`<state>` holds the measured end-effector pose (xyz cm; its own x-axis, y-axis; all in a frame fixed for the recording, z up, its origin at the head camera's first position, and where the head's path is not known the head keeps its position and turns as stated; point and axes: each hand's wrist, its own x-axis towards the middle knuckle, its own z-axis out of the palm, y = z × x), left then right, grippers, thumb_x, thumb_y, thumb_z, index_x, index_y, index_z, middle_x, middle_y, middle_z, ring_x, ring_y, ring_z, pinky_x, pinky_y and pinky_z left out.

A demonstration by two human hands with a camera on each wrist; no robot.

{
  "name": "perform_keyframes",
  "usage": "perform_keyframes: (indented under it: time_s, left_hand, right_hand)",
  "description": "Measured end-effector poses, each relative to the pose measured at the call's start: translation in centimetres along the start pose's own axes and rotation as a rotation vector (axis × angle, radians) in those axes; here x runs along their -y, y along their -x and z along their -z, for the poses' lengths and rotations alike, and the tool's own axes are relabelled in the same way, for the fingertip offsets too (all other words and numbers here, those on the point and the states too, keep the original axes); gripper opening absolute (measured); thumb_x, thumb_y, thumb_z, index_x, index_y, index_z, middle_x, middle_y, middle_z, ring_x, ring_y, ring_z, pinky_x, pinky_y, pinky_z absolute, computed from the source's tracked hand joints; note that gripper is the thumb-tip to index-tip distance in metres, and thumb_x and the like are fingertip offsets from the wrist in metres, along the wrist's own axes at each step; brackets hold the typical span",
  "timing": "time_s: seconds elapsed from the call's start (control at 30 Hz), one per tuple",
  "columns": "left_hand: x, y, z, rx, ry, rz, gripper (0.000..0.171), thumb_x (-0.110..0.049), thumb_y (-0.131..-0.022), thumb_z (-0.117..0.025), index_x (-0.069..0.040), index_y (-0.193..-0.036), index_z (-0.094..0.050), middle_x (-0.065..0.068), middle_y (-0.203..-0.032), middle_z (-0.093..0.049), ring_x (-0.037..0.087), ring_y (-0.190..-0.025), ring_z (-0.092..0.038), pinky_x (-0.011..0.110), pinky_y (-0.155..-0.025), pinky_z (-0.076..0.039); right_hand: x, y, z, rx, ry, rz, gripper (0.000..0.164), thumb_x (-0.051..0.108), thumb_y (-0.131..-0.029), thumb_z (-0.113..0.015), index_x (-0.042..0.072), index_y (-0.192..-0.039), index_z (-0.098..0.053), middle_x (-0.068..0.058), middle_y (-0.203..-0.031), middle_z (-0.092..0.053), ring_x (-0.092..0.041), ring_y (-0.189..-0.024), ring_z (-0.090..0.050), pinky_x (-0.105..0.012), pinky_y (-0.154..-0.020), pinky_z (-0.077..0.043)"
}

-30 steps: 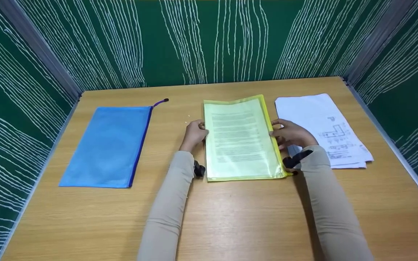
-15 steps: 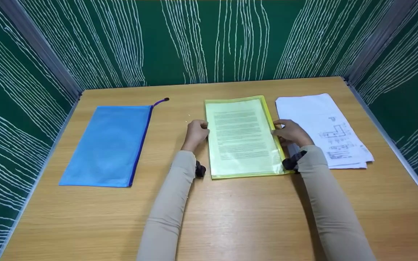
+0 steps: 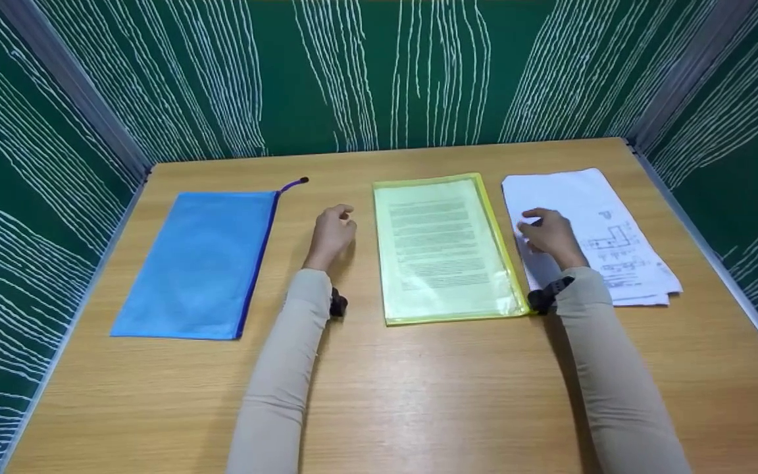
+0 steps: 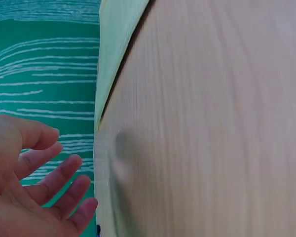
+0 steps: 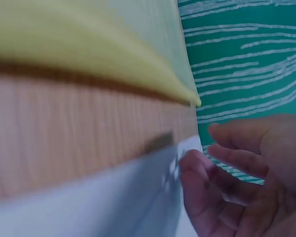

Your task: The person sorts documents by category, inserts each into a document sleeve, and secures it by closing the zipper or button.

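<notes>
A clear zip folder with yellow edging (image 3: 441,250) lies flat mid-table, with a printed sheet showing through its front. Left of it, above bare wood, is my left hand (image 3: 333,234), apart from the folder, its fingers loosely bent around nothing. In the left wrist view the thumb and fingers (image 4: 64,170) are spread apart. My right hand (image 3: 550,234) hovers over the left part of a stack of white papers (image 3: 589,197), just right of the folder. Its fingers are relaxed and hold nothing, as the right wrist view also shows.
A blue zip folder (image 3: 198,263) with a dark blue zipper edge and a purple pull lies at the left of the wooden table (image 3: 392,408). The papers carry printed drawings. Green walls (image 3: 379,72) with white streaks enclose the table's back and sides.
The yellow-edged folder shifted slightly right, then both hands let go of it. My left hand has moved left off its edge, and my right hand has moved right over the papers.
</notes>
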<state>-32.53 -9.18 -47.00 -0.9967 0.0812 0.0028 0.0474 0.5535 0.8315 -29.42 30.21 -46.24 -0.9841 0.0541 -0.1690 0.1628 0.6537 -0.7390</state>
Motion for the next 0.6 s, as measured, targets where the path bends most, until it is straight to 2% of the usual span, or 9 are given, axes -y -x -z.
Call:
perform_keyframes:
  time_s: [0.1, 0.23, 0.37, 0.53, 0.6]
  left_hand:
    - [0.7, 0.1, 1.1, -0.042, -0.086, 0.008, 0.041, -0.01, -0.095, -0.053, -0.002, -0.135, -0.054, 0.023, -0.132, -0.05, 0.037, -0.12, -0.049, 0.043, -0.095, -0.049]
    - [1.8, 0.6, 2.7, -0.085, -0.202, 0.04, 0.044, -0.015, -0.094, -0.054, -0.006, -0.136, -0.053, 0.022, -0.137, -0.045, 0.041, -0.126, -0.04, 0.05, -0.102, -0.039]
    - [3.4, 1.4, 4.6, -0.106, -0.284, 0.083, 0.044, -0.017, -0.094, -0.051, -0.007, -0.137, -0.051, 0.021, -0.139, -0.042, 0.041, -0.129, -0.033, 0.055, -0.107, -0.028]
    - [5.1, 2.3, 7.0, -0.1, -0.334, 0.149, 0.046, -0.019, -0.096, -0.049, -0.006, -0.14, -0.047, 0.023, -0.136, -0.04, 0.042, -0.123, -0.032, 0.056, -0.104, -0.026]
    - [5.5, 2.7, 7.8, -0.09, -0.347, 0.176, 0.048, -0.021, -0.097, -0.049, -0.006, -0.142, -0.043, 0.024, -0.136, -0.038, 0.042, -0.122, -0.031, 0.056, -0.104, -0.026]
  right_hand:
    - [-1.1, 0.2, 0.9, -0.087, 0.011, 0.058, 0.048, 0.021, -0.099, -0.049, -0.005, -0.139, -0.044, -0.032, -0.121, -0.055, -0.035, -0.092, -0.063, -0.038, -0.075, -0.053]
    - [-2.4, 0.4, 2.2, -0.165, 0.013, 0.066, 0.051, 0.022, -0.1, -0.045, -0.007, -0.141, -0.04, -0.035, -0.132, -0.048, -0.047, -0.118, -0.05, -0.054, -0.094, -0.044]
    - [-3.8, 0.8, 3.9, -0.161, 0.012, 0.008, 0.057, 0.029, -0.102, -0.04, -0.006, -0.146, -0.031, -0.035, -0.141, -0.038, -0.05, -0.127, -0.04, -0.058, -0.102, -0.038]
    - [-5.7, 1.4, 6.1, -0.149, 0.037, -0.023, 0.06, 0.031, -0.103, -0.03, -0.006, -0.15, -0.021, -0.037, -0.145, -0.03, -0.053, -0.128, -0.036, -0.06, -0.102, -0.035]
    - [-6.3, 1.7, 6.7, -0.147, 0.051, -0.039, 0.06, 0.029, -0.103, -0.029, -0.006, -0.15, -0.018, -0.038, -0.147, -0.025, -0.054, -0.131, -0.031, -0.063, -0.104, -0.032]
